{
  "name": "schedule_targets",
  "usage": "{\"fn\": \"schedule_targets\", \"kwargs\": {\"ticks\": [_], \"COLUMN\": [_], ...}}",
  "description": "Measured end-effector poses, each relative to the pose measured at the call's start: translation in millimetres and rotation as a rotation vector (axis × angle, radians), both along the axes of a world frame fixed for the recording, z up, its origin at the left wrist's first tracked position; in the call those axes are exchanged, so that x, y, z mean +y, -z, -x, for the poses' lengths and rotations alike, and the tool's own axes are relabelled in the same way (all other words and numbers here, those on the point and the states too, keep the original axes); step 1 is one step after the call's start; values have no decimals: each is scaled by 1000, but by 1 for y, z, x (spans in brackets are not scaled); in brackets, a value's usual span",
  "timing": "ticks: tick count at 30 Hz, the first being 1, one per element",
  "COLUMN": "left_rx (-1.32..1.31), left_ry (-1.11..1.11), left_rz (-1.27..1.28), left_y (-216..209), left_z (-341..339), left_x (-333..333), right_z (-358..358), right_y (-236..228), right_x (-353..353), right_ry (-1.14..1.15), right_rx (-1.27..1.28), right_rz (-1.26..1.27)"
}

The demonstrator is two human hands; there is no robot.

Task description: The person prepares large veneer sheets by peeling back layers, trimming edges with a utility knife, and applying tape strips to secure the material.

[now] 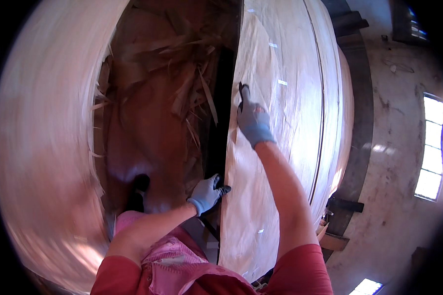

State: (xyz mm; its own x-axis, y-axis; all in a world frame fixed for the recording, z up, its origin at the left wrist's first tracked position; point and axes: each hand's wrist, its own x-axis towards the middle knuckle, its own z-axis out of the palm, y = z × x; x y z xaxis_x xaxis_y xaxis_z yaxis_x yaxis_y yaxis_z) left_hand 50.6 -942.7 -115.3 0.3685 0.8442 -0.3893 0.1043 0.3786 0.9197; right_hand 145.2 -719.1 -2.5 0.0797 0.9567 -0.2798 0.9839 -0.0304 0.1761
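A large pale wood veneer sheet (pixel 246 216) lies on a long stack at my right, with small white tape pieces on its surface. Both hands wear grey gloves with dark fingertips. My left hand (pixel 206 194) is at the near part of the sheet's left edge. Its thumb rests over that edge, while the other fingers curl beside it, partly hidden. Farther along the same edge, my right hand (pixel 254 118) lies on the veneer with its index finger stretched forward. The thumb side of that hand is at the edge.
Another big veneer stack (pixel 49 147) with a ragged edge stands at my left. Torn veneer scraps (pixel 182 93) litter the brown floor (pixel 142 128) between the stacks. A dark gap runs along the right stack. Beyond it are a stained wall (pixel 394 123) and a bright window (pixel 430 147).
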Motion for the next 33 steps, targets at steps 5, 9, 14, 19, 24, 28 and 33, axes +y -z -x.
{"fn": "schedule_targets", "kwargs": {"ticks": [5,9,14,19,24,28,33], "left_rx": [10,-95,-208,-203,-242,-143,-235], "left_ry": [32,107,19,12,-96,-39,19], "left_rz": [-85,-36,-25,23,-13,-40,170], "left_y": [14,4,15,26,12,17,-8], "left_z": [-4,6,5,-1,-3,11,18], "left_x": [-3,13,13,12,9,10,-31], "right_z": [-2,-16,-14,-1,-10,-9,-10], "right_y": [-5,-2,-6,-18,-19,-17,-19], "right_x": [-75,-138,-222,-286,-375,-417,-419], "right_ry": [60,17,80,231,218,256,253], "right_rx": [37,52,166,228,356,379,378], "right_rz": [56,100,80,176,113,121,85]}}
